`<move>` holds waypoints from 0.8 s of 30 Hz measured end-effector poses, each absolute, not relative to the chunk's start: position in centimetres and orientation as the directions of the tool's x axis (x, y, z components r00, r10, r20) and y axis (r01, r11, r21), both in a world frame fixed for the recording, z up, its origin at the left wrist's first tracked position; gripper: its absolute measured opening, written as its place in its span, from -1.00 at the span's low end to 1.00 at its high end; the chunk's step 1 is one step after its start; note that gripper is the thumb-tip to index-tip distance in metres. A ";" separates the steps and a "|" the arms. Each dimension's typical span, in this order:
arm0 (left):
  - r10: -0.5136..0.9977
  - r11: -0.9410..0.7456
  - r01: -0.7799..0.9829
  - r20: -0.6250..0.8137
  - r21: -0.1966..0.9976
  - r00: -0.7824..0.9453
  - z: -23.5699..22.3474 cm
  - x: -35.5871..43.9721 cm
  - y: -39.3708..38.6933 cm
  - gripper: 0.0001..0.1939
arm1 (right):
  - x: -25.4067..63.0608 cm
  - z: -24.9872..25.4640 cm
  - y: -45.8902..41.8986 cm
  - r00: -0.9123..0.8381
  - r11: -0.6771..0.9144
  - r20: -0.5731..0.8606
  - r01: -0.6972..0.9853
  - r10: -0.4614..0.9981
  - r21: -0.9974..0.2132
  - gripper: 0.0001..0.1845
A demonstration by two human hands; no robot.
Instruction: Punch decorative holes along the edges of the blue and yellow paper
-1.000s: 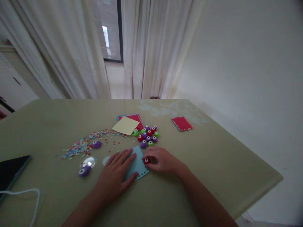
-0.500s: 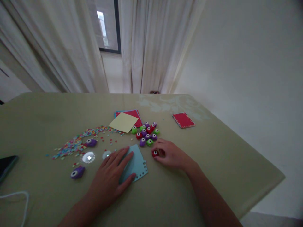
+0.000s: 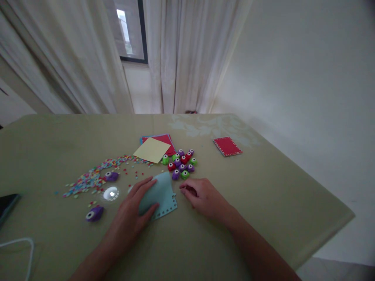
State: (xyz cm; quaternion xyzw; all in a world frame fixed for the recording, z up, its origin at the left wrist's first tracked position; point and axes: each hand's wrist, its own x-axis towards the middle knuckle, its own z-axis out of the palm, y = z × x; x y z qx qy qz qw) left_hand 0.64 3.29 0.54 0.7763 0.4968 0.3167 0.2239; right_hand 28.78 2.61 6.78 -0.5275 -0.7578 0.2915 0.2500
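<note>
A light blue sheet of paper [image 3: 162,197] is bowed upward, with my left hand [image 3: 133,208] gripping its left part between thumb and fingers. Small holes run along the sheet's lower edge, and a ragged notch shows at its right edge. Just right of the sheet, apart from it, my right hand [image 3: 202,199] is closed in a pinch. What lies in its fingers is too small or hidden to make out. Beyond both hands sits a cluster of small one-eyed toy figures [image 3: 182,167] in red, purple and green.
Left of my hands lie two purple one-eyed figures, the nearer figure [image 3: 95,213] beside a shiny clear disc [image 3: 111,193]. Colourful confetti [image 3: 90,180] spreads behind them. A yellow sheet [image 3: 152,150] tops other papers; a red card [image 3: 227,146] lies right. A dark device [image 3: 8,205] and white cable [image 3: 31,253] are left.
My left hand has gone from lying flat on the blue sheet to gripping and bending it up. My right hand moved off the sheet's edge; the red figure in its fingers no longer shows.
</note>
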 end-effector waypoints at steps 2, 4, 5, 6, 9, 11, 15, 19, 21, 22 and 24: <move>0.953 -0.300 0.570 0.213 0.765 0.215 1.3 0.7 3.5 -0.40 | 28.6 6.6 2.5 -0.298 0.229 0.046 0.618 0.954 -0.752 -0.82; 0.980 -0.193 0.485 0.141 0.853 0.141 2.2 0.8 3.5 -0.30 | 28.5 6.4 2.5 -0.275 0.166 0.010 0.550 0.961 -0.819 -0.80; 0.987 -0.147 0.436 0.106 0.888 0.118 2.7 0.8 3.4 -0.26 | 28.4 6.4 2.4 -0.270 0.132 -0.010 0.502 0.963 -0.855 -0.78; 0.992 -0.108 0.388 0.072 0.915 0.106 3.2 0.9 3.3 -0.22 | 28.4 6.3 2.4 -0.271 0.102 -0.026 0.450 0.962 -0.887 -0.77; 0.996 0.003 0.292 -0.030 0.956 0.088 4.5 1.2 2.8 -0.16 | 28.1 6.4 2.4 -0.288 0.058 -0.042 0.328 0.957 -0.943 -0.71; 0.994 0.045 0.264 -0.069 0.964 0.081 4.9 1.4 2.5 -0.15 | 28.0 6.4 2.4 -0.293 0.043 -0.046 0.290 0.955 -0.956 -0.69; 0.993 0.025 0.237 -0.052 0.971 0.108 4.9 1.5 2.3 -0.15 | 27.8 6.3 2.5 -0.300 0.008 -0.059 0.216 0.952 -0.976 -0.75; 0.995 0.020 0.224 -0.043 0.974 0.095 5.0 1.5 2.3 -0.17 | 27.7 6.1 2.5 -0.273 -0.009 -0.055 0.165 0.960 -0.986 -0.80; 0.995 0.029 0.222 -0.049 0.975 0.085 5.3 1.6 2.2 -0.17 | 27.7 6.2 2.6 -0.267 -0.015 -0.062 0.173 0.962 -0.985 -0.79; 0.995 0.034 0.225 -0.053 0.974 0.079 5.4 1.6 2.1 -0.17 | 27.6 6.2 2.6 -0.264 -0.023 -0.069 0.174 0.962 -0.984 -0.79; 0.996 0.043 0.235 -0.059 0.971 0.063 5.7 1.7 2.1 -0.18 | 27.6 6.3 2.6 -0.263 -0.049 -0.090 0.159 0.960 -0.986 -0.78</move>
